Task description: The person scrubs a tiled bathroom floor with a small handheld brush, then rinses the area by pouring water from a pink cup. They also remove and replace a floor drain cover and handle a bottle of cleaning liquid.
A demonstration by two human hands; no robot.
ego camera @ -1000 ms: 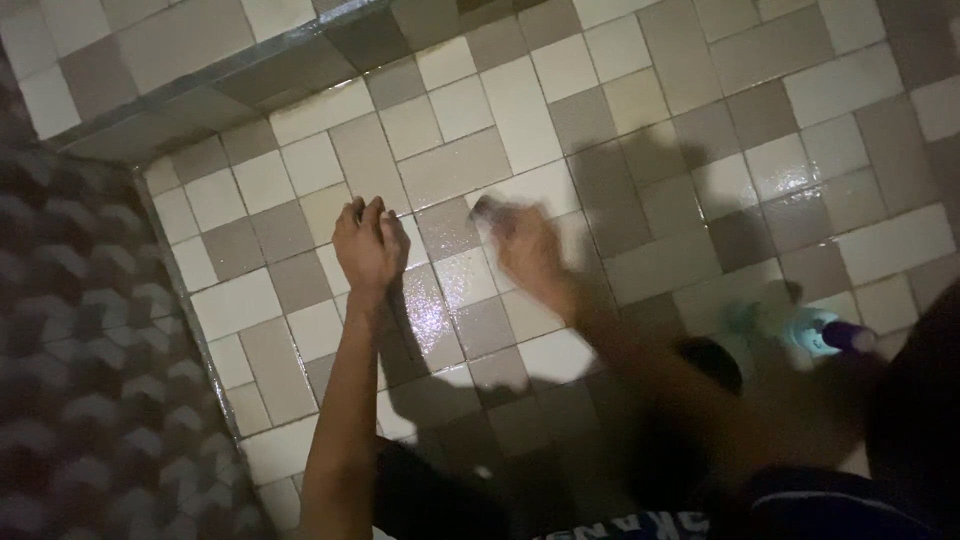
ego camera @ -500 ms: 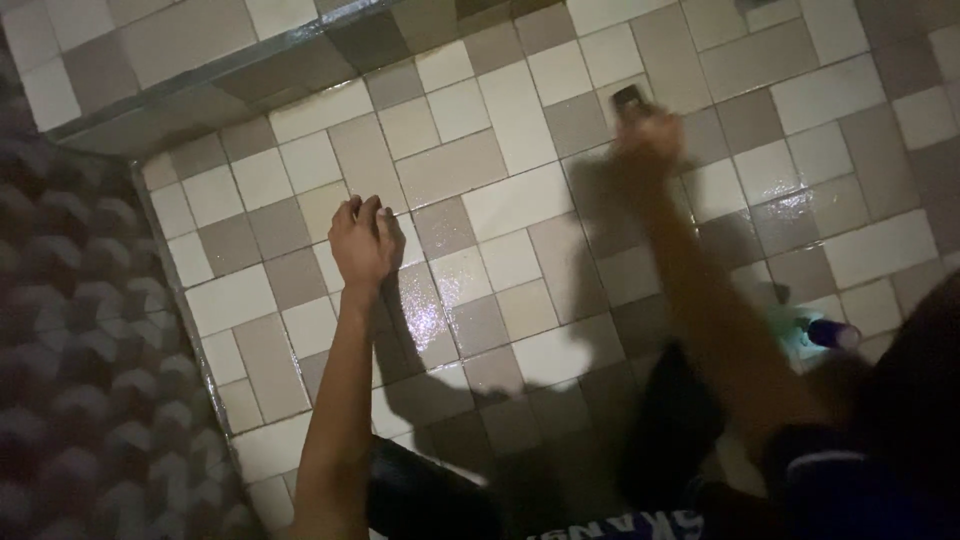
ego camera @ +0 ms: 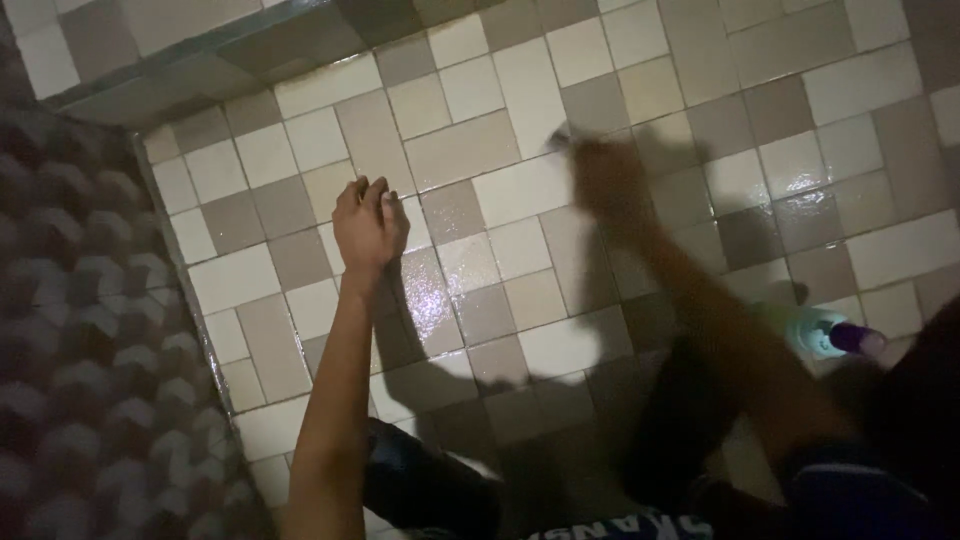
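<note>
Head view, only one. Looking down at a wet tiled floor (ego camera: 520, 100) in beige, brown and off-white squares, glossy with water near the middle.

Left hand (ego camera: 368, 225) planted flat on the tiles, palm down, fingers together and pointing up-frame, arm straight below it. Its grip holds nothing; it just presses the floor.

Right hand (ego camera: 610, 180) blurred, out on the floor up-right of the left, well apart from it. Grip curled round a small dark scrubbing thing (ego camera: 562, 136) that pokes out at the fingertips and touches the tiles; too smeared to tell brush from sponge. Forearm runs down-right to the dark sleeve (ego camera: 850, 490).

Bottle (ego camera: 835, 335), teal body with purple cap, lies on the floor at right edge, near the right arm, not held.

Raised tiled ledge (ego camera: 210, 70) across the top left. Dark patterned wall (ego camera: 80, 330) fills the left side. Hard shadows of both arms fall on the tiles.
</note>
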